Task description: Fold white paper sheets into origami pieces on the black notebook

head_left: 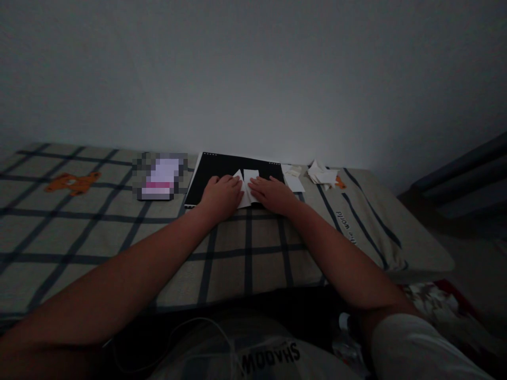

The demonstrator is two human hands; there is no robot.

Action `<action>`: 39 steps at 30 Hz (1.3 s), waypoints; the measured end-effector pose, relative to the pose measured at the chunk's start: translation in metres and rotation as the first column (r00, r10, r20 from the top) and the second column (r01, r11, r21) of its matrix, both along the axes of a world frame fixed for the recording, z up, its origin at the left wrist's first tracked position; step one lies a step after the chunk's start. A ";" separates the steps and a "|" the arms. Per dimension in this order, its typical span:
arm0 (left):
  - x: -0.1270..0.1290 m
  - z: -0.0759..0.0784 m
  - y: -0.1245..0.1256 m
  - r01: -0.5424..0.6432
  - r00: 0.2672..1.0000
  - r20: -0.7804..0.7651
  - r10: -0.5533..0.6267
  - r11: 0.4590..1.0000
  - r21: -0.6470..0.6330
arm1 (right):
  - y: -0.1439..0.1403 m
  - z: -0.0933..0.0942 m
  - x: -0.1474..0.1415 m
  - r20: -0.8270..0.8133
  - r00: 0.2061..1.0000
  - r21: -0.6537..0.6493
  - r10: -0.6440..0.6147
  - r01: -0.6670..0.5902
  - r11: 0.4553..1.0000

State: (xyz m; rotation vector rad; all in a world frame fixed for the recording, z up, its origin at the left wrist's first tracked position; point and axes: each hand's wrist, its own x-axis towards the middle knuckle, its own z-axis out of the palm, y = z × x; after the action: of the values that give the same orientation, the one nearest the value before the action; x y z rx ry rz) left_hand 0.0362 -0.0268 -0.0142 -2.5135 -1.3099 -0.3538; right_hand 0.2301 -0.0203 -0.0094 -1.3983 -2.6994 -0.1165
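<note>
A black spiral-holed pad lies flat on the checked cloth. On its front part is white paper with folded flaps, partly covered by my hands. My left hand lies palm down over the paper's left side, fingers stretched toward the middle. From the right, my right hand lies flat, its fingertips on the paper near the left fingertips. Both hands are open and press on the paper from above; what is under the palms is hidden.
Left of the pad lies a phone, its screen blurred. White paper pieces and a crumpled paper heap lie to the right. A wall stands behind the checked cloth. Below the front edge are a plastic bottle and a white cable.
</note>
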 end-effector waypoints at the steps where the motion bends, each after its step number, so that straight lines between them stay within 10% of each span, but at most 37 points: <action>1: 0.000 0.000 0.000 0.011 1.000 0.001 -0.011 1.000 0.009 | 0.001 0.000 0.000 -0.004 1.000 -0.012 0.008 -0.008 1.000; 19: 0.004 0.001 0.000 0.024 1.000 0.003 -0.024 0.999 -0.029 | 0.016 -0.007 0.000 -0.564 0.785 -0.158 -0.258 0.203 0.966; 39: 0.004 0.000 -0.009 0.017 0.999 -0.042 -0.019 0.998 -0.053 | 0.018 -0.009 0.002 -0.555 0.785 -0.236 -0.276 0.169 0.957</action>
State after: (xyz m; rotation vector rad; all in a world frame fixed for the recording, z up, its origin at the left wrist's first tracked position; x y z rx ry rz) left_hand 0.0400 -0.0354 -0.0139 -2.5629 -1.2974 -0.2719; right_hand 0.2324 -0.0028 -0.0180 -1.4871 -2.0649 0.4730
